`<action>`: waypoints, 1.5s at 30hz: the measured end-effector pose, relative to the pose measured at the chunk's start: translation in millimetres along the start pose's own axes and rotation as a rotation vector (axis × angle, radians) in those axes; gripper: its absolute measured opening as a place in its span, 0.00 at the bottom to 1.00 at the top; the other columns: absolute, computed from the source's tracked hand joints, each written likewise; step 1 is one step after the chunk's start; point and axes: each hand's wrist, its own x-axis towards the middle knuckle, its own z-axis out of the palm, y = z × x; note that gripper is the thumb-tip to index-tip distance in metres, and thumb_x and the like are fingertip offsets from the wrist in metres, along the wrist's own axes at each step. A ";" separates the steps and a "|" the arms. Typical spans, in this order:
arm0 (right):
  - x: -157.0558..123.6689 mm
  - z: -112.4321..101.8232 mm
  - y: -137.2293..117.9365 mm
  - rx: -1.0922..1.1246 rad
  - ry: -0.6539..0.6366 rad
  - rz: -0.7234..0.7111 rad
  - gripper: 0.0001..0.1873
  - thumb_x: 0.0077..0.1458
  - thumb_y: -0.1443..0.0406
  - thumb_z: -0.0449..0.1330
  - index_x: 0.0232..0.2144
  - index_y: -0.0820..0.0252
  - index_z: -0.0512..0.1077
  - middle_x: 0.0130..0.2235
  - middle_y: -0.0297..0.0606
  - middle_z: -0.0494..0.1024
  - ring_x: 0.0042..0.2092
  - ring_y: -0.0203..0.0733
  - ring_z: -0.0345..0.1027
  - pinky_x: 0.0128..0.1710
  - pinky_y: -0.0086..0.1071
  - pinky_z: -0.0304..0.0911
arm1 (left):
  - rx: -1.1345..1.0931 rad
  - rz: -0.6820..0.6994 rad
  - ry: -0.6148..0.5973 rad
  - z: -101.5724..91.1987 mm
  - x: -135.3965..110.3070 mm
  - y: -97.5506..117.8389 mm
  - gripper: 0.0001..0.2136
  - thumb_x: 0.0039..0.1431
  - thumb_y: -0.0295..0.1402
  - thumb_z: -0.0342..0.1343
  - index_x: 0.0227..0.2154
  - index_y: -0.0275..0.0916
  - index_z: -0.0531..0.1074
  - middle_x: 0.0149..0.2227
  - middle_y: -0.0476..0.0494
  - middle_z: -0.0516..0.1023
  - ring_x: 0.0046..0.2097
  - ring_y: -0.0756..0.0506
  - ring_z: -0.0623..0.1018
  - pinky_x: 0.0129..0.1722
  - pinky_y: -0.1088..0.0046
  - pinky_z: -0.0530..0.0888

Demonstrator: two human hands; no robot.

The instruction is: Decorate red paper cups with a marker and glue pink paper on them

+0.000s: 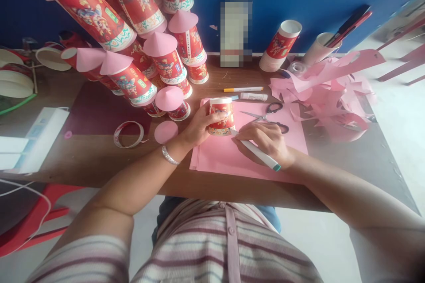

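Observation:
My left hand (203, 123) is closed round a red printed paper cup (219, 108), its thumb across the front. Coloured line patterns run along the cup's pale lower band. In my right hand (265, 141) is a white marker pen (260, 155) with a green end; its tip meets the band's right side or sits very close to it. Beneath both hands lie sheets of pink paper (215, 159). Scissors (265, 116) with dark handles rest spread on the paper just beyond my right hand.
Stacked red cups with pink paper cones (165, 55) stand at the left. An orange marker (243, 89) and a white tube (253, 97) lie ahead. Pink paper scraps (345, 84) heap at the right, near a pen holder (321, 48). A cut ring (129, 134) lies left.

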 end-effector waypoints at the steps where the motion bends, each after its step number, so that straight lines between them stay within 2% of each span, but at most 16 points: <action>1: -0.9 0.1 0.2 0.005 -0.007 0.002 0.10 0.65 0.73 0.65 0.41 0.54 0.70 0.31 0.27 0.80 0.28 0.34 0.77 0.25 0.29 0.69 | 0.002 0.003 0.005 -0.2 0.0 -0.3 0.15 0.54 0.41 0.72 0.38 0.38 0.78 0.37 0.44 0.79 0.40 0.45 0.79 0.43 0.67 0.77; 5: -3.5 0.6 1.1 0.040 -0.043 0.002 0.09 0.67 0.73 0.64 0.43 0.55 0.71 0.33 0.29 0.81 0.30 0.34 0.77 0.27 0.29 0.69 | 0.000 -0.010 0.007 -2.3 -0.2 -2.6 0.15 0.54 0.41 0.71 0.38 0.38 0.76 0.36 0.46 0.78 0.39 0.45 0.79 0.43 0.67 0.77; 9: -1.4 0.7 1.7 0.025 -0.044 -0.006 0.09 0.66 0.74 0.64 0.42 0.56 0.71 0.32 0.29 0.80 0.29 0.34 0.75 0.26 0.28 0.66 | -0.001 -0.030 0.030 -3.9 -1.1 -3.5 0.17 0.54 0.41 0.71 0.43 0.39 0.76 0.40 0.45 0.81 0.41 0.44 0.80 0.44 0.66 0.77; 15: 0.6 0.3 1.6 0.009 -0.028 0.007 0.10 0.65 0.75 0.63 0.40 0.55 0.70 0.30 0.28 0.79 0.27 0.34 0.73 0.26 0.29 0.65 | -0.001 -0.035 0.023 -1.5 -0.2 -1.3 0.17 0.52 0.42 0.73 0.39 0.38 0.78 0.38 0.44 0.80 0.40 0.45 0.79 0.43 0.67 0.77; 22: -0.5 0.0 0.2 0.019 -0.052 0.002 0.10 0.64 0.75 0.64 0.41 0.56 0.71 0.31 0.29 0.79 0.29 0.35 0.76 0.26 0.29 0.66 | -0.004 -0.021 0.043 -0.6 0.2 -1.2 0.17 0.51 0.41 0.73 0.39 0.38 0.77 0.39 0.44 0.80 0.42 0.44 0.80 0.44 0.66 0.77; 34: 1.6 -0.8 -0.4 0.001 -0.020 -0.003 0.10 0.65 0.74 0.64 0.39 0.55 0.70 0.30 0.27 0.79 0.28 0.34 0.76 0.25 0.28 0.67 | 0.014 -0.018 0.055 -0.1 0.1 -0.9 0.18 0.51 0.43 0.74 0.37 0.38 0.76 0.36 0.45 0.78 0.39 0.45 0.78 0.42 0.67 0.77; 40: 3.3 -2.9 -4.4 0.098 -0.034 -0.013 0.10 0.64 0.76 0.64 0.41 0.56 0.71 0.31 0.29 0.79 0.28 0.35 0.74 0.26 0.29 0.68 | 0.018 -0.018 0.028 1.2 -0.6 0.9 0.17 0.53 0.43 0.73 0.35 0.38 0.75 0.37 0.45 0.78 0.39 0.46 0.78 0.41 0.67 0.76; 45: 3.9 -4.8 -5.9 0.142 -0.080 -0.010 0.11 0.64 0.75 0.63 0.43 0.56 0.71 0.33 0.31 0.81 0.29 0.36 0.76 0.28 0.29 0.70 | 0.028 -0.030 0.025 1.4 -1.2 1.7 0.17 0.54 0.42 0.72 0.40 0.38 0.77 0.37 0.44 0.79 0.39 0.45 0.79 0.40 0.68 0.76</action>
